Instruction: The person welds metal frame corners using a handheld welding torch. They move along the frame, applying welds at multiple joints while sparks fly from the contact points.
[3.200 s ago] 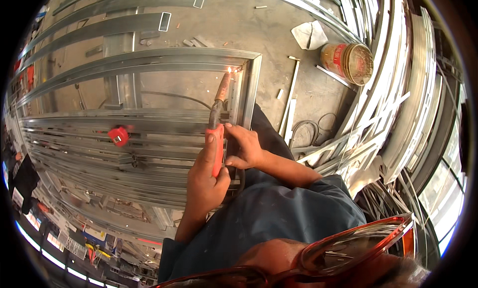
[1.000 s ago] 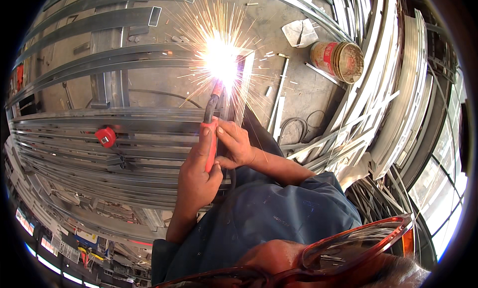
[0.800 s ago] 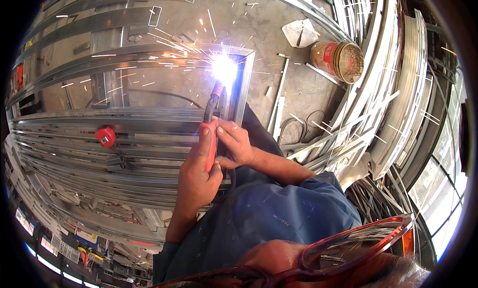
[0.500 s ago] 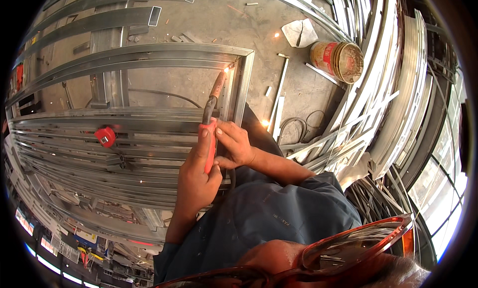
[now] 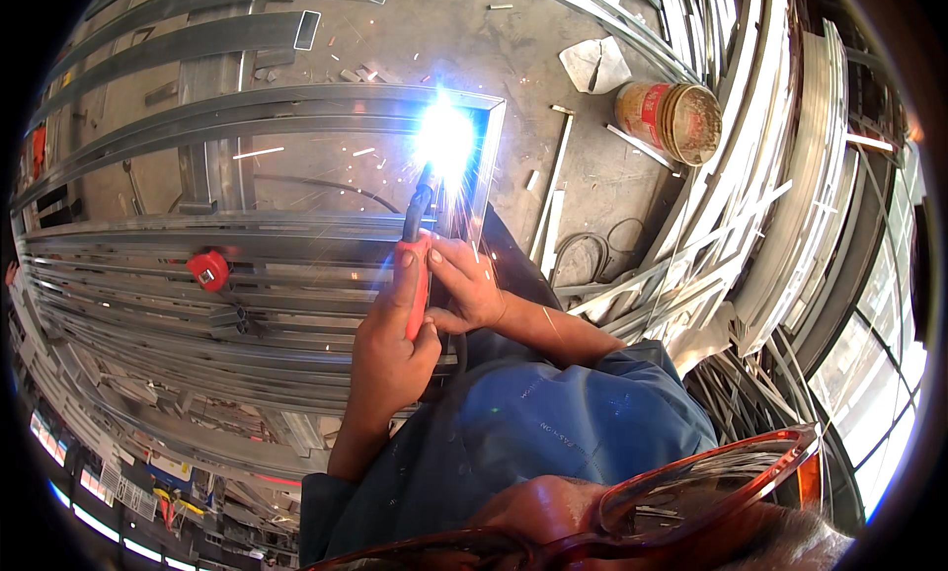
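A welding torch [image 5: 416, 304] with a red handle and dark curved neck is gripped in my left hand [image 5: 393, 349], fingers wrapped round it. My right hand [image 5: 466, 287] closes on the upper handle from the other side. At the torch's tip a blinding blue-white arc [image 5: 444, 145] burns against the inner corner of a metal frame [image 5: 296, 105], throwing sparks. The glare hides the nozzle's end and the joint itself.
A red tape measure [image 5: 208, 271] rests on the metal bars to the left. On the concrete floor, a dirty bucket [image 5: 667, 122] lies on its side near a pale broken sheet [image 5: 593, 66]. Long metal profiles [image 5: 755, 206] are piled along the right, with a coiled cable [image 5: 583, 257] beside them.
The small glow at the torch tip has flared into a bright arc with flying sparks, casting blue light on my shirt. Both hands keep the same place and grip.
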Demonstrator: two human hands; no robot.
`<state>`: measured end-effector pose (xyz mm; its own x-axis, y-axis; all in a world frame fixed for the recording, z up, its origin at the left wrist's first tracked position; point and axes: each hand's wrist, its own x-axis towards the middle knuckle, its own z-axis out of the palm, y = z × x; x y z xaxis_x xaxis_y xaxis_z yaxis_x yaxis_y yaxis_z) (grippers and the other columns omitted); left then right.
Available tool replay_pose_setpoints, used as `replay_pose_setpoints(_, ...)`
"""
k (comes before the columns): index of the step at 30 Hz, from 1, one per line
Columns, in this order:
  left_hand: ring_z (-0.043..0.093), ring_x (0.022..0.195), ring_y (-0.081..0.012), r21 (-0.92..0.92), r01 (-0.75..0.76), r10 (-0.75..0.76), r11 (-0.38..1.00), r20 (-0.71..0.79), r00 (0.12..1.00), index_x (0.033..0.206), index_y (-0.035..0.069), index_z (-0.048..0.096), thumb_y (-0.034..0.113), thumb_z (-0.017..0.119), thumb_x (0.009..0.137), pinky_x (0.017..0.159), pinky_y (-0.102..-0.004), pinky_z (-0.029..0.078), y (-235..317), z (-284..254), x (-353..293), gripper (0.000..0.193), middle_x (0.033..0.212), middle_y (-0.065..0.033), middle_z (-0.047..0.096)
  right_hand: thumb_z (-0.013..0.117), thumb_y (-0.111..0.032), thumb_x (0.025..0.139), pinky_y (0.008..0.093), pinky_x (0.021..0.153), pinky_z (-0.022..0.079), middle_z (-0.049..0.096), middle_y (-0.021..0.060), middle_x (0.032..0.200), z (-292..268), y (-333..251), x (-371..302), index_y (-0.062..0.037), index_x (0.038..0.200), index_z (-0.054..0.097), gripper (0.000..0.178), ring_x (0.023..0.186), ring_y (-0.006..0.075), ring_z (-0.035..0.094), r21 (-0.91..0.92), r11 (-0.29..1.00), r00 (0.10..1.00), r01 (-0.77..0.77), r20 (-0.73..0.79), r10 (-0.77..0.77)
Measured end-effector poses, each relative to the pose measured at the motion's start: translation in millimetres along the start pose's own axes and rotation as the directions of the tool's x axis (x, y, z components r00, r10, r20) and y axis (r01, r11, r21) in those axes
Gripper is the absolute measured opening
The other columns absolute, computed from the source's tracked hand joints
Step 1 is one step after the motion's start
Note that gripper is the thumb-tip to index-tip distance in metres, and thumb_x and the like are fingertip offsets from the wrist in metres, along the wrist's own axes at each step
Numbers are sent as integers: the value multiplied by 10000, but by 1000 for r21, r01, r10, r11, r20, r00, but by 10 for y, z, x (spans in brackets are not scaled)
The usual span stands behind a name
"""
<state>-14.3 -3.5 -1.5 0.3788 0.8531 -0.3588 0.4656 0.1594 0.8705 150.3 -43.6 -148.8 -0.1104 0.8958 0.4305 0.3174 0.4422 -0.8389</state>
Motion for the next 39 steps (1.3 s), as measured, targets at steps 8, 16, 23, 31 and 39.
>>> replay_pose_setpoints(8,609,1340,-440,-3,-33,33,999,-15,999,1670,92,284,-115,605,826,1042,-444,528,6,2,-12,925,1527,-310,527,740,-494,920,413,700,563,584,322,1410,9,-34,79,-4,1548,469,841,851,366,672,24,1000,999,14,-31,-14)
replay_pose_setpoints(16,606,1343,-441,31,-1,2,1000,-4,1000,1665,79,292,-116,603,824,1042,-445,528,-18,4,-11,917,1522,-321,526,748,-492,911,432,724,571,590,324,1392,13,-14,42,23,1511,499,829,882,395,680,8,1000,1000,10,-24,-10)
replay_pose_setpoints(23,610,1341,-432,-9,-15,15,1000,-22,1000,1668,102,297,-127,601,821,1032,-434,530,20,8,-8,928,1516,-311,538,752,-500,910,416,684,554,583,325,1412,9,-21,70,8,1542,469,859,811,354,656,26,1000,999,15,-29,-14)
replay_pose_setpoints(31,655,1282,-415,-1,-11,11,1000,-21,1000,1667,102,301,-123,607,818,987,-424,549,-24,16,-5,931,1501,-315,551,751,-495,910,420,687,560,594,323,1394,21,-20,67,23,1504,511,824,831,372,672,14,1000,999,7,-48,-6)
replay_pose_setpoints(39,672,1249,-418,56,44,-44,997,-3,999,1666,99,302,-104,623,821,982,-438,550,-19,0,-33,926,1451,-316,586,726,-513,934,438,714,571,601,311,1384,1,-5,36,10,1513,499,812,874,381,676,-2,1000,1000,12,-10,-12)
